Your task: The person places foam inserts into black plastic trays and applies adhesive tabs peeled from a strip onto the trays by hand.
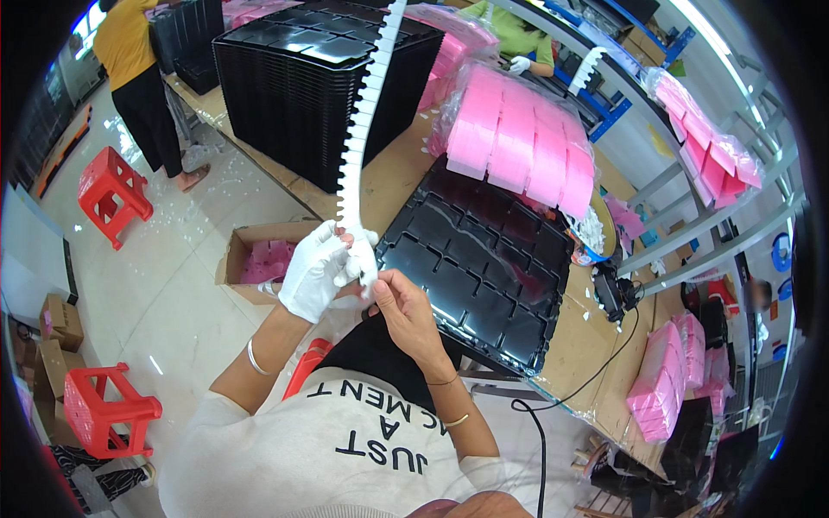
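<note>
I have a long white notched strip point(367, 104) held near the middle of the frame, and it runs from my hands up toward the top centre, its long axis nearly upright in the picture with a slight lean to the right as it climbs. Its lower end sits between both hands, just left of the black moulded tray point(484, 259) on the table point(389, 181).

My left hand point(315, 268), in a white glove, has its fingers closed around the strip's bottom end. My right hand point(406, 311), bare, has its fingers curled and pinched against the same end, touching the gloved fingers; exactly what the fingertips catch there is too small to tell.

I judge the step in hand to be working a piece at the strip's lower end. The next move, as I read it, calls for a steady grip with the left and a careful pinch with the right so the tall strip doesn't sway.

A bag of pink pads point(518, 138) lies beyond the tray, upper right.
</note>
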Demonstrator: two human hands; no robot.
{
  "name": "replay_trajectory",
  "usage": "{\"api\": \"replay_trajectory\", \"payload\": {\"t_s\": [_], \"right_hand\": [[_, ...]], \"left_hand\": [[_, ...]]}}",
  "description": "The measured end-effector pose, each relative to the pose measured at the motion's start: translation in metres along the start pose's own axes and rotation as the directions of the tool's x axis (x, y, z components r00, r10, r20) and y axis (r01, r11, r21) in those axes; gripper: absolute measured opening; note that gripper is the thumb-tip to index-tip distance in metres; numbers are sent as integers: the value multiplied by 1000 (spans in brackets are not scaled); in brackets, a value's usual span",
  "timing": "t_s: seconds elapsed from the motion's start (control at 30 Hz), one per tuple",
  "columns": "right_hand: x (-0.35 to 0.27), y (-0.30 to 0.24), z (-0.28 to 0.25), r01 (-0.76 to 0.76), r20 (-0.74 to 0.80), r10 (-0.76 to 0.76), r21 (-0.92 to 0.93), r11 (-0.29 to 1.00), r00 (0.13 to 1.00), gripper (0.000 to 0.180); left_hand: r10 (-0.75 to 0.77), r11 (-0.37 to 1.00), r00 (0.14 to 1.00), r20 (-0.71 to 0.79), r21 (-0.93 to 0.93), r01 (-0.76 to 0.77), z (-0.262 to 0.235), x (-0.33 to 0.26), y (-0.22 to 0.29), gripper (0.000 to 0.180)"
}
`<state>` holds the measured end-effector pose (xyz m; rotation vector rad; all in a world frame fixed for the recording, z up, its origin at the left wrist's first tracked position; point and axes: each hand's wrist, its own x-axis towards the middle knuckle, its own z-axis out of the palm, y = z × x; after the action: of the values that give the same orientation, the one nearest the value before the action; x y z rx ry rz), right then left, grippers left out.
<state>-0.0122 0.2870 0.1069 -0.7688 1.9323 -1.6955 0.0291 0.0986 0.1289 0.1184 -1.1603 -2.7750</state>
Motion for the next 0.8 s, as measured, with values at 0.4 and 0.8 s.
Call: {"api": "replay_trajectory", "payload": {"t_s": [0.4,0.8], "right_hand": [[-40,7,-30,-341,295,181,692,636,938,24],[-41,0,-18,58,-358,-130,-204,977,925,16]], "left_hand": [[-212,899,819,533,434,-50,-12,16,-38,42],[-155,871,978,-138,447,201,24,-19,-39,21]]}}
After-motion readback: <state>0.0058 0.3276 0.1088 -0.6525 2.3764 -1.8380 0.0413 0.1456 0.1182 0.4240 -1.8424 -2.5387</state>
